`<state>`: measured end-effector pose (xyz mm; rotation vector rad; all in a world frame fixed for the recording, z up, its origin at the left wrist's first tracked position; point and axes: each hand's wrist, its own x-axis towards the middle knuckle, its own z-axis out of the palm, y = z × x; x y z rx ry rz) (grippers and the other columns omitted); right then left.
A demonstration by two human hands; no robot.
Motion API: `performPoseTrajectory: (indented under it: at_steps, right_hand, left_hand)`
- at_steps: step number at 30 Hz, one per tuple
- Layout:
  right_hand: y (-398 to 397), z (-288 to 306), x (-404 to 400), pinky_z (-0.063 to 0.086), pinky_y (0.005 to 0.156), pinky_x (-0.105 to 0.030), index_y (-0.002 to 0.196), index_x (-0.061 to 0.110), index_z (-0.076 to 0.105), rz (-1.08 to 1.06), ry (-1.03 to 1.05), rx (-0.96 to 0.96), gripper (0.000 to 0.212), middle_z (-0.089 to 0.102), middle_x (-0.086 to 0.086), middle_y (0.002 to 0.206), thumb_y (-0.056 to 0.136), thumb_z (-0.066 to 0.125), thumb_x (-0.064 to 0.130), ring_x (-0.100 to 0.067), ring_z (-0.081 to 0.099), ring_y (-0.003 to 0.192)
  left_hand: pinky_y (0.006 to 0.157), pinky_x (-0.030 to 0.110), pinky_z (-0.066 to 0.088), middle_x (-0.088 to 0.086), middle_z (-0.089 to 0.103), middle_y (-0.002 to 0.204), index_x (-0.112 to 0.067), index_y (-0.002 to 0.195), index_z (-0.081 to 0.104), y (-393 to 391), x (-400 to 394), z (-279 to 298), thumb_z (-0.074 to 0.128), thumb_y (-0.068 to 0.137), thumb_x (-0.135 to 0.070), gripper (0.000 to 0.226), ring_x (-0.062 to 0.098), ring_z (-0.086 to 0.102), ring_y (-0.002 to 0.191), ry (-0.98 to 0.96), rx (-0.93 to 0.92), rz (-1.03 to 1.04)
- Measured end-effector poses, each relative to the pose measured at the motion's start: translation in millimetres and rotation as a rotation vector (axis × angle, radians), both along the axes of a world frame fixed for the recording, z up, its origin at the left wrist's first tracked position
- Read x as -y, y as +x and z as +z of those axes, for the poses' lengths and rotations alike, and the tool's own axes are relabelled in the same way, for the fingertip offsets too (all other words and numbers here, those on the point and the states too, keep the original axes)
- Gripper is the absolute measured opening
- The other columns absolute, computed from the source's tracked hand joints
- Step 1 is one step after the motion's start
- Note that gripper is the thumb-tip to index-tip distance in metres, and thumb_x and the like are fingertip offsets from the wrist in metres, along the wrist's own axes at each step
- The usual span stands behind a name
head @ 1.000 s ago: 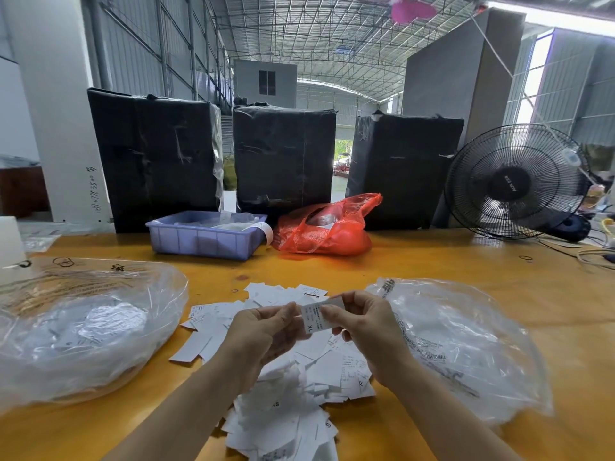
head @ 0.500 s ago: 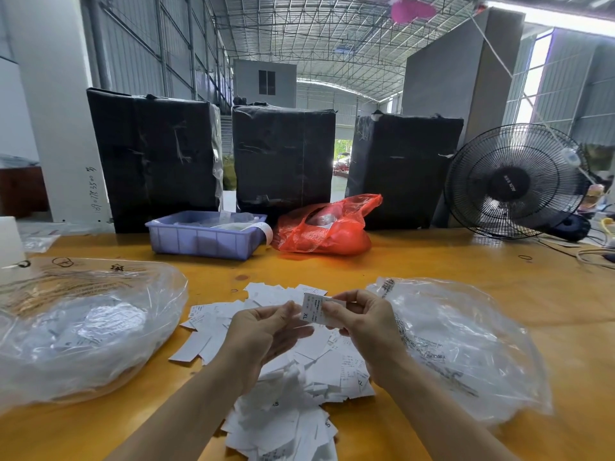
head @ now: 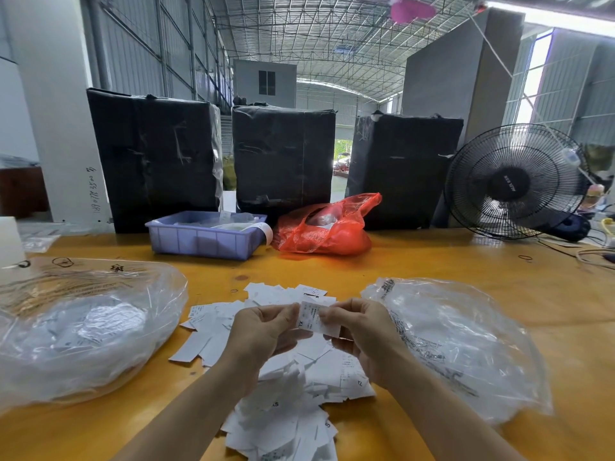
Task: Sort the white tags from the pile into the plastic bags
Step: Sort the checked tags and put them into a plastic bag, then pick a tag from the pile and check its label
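Right hand (head: pixel 361 331) and left hand (head: pixel 266 331) pinch one white tag (head: pixel 311 316) above the pile (head: pixel 286 410).

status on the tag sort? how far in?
Partly done, looks early to mid. Done: the clear bag on the left already holds white tags. In hand: the left hand and the right hand pinch one tag above the pile. Left: a big loose pile still on the table; what the right bag holds is unclear.

Warehouse: steel truss roof (head: pixel 332 38), wrapped bales (head: pixel 283 161).
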<state>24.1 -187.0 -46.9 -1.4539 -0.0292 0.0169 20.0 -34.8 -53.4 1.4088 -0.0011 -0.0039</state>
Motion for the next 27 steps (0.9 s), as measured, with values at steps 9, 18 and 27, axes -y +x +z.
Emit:
performPoseTrajectory:
  at_steps: [9, 18, 27]
  right_hand:
    - [-0.5, -3.1, 5.4, 0.042, 0.048, -0.02, 0.07, 0.01, 0.067, 0.131, -0.097, 0.113, 0.012, 0.063, -0.006, 0.062, 0.071, 0.079, 0.008, -0.012, 0.052, 0.051]
    - [-2.1, -9.0, -6.0, 0.051, 0.063, -0.019, 0.104, 0.023, 0.06, -0.052, -0.272, 0.345, 0.04, 0.068, -0.004, 0.086, 0.071, 0.08, 0.027, -0.008, 0.064, 0.071]
    - [-3.6, -9.7, -12.0, 0.056, 0.067, -0.028, 0.117, 0.02, 0.059, 0.006, -0.222, 0.472, 0.04, 0.067, -0.01, 0.075, 0.084, 0.066, -0.001, -0.016, 0.067, 0.064]
  left_hand:
    - [0.05, 0.018, 0.051, 0.013, 0.073, 0.076, -0.005, 0.087, 0.074, 0.6, -1.6, 1.9, 0.07, 0.078, -0.023, 0.02, 0.016, 0.068, 0.062, 0.015, -0.046, 0.026]
    - [0.059, 0.025, 0.049, 0.005, 0.075, 0.092, -0.012, 0.097, 0.07, -3.4, 5.2, 2.5, 0.069, 0.081, -0.026, 0.022, 0.019, 0.071, 0.086, -0.143, -0.163, 0.024]
    - [0.055, 0.022, 0.042, 0.005, 0.072, 0.082, -0.01, 0.093, 0.072, 0.7, 2.7, 1.2, 0.073, 0.076, -0.019, 0.02, 0.014, 0.061, 0.072, -0.21, -0.164, 0.03]
